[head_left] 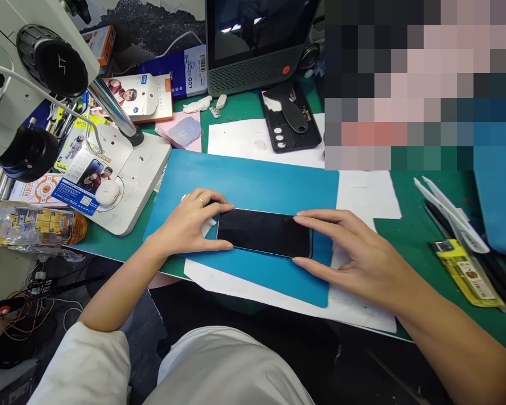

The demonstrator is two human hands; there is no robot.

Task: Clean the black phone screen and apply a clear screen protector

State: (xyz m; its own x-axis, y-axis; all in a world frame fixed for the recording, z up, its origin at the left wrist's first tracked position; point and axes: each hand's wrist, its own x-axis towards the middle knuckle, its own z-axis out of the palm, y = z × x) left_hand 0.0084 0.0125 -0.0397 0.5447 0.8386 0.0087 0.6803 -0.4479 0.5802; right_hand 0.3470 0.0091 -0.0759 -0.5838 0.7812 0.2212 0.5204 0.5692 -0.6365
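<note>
A smartphone (263, 232) with a dark screen facing up lies lengthwise across a blue mat (253, 175). My left hand (194, 222) grips its left end, thumb along the near edge and fingers at the far corner; a ring shows on one finger. At the other end, my right hand (349, 247) pinches the phone between its thumb and fingers on the two long edges. A small white piece (208, 226) shows under my left palm; I cannot tell what it is.
A microscope stand (147, 169) is on the left, near a plastic bottle (37, 225). Behind the mat are a phone back housing (284, 132) and a screen device (259, 45). White tweezers (451, 214) and a yellow lighter (466, 273) lie right. The upper right is pixelated.
</note>
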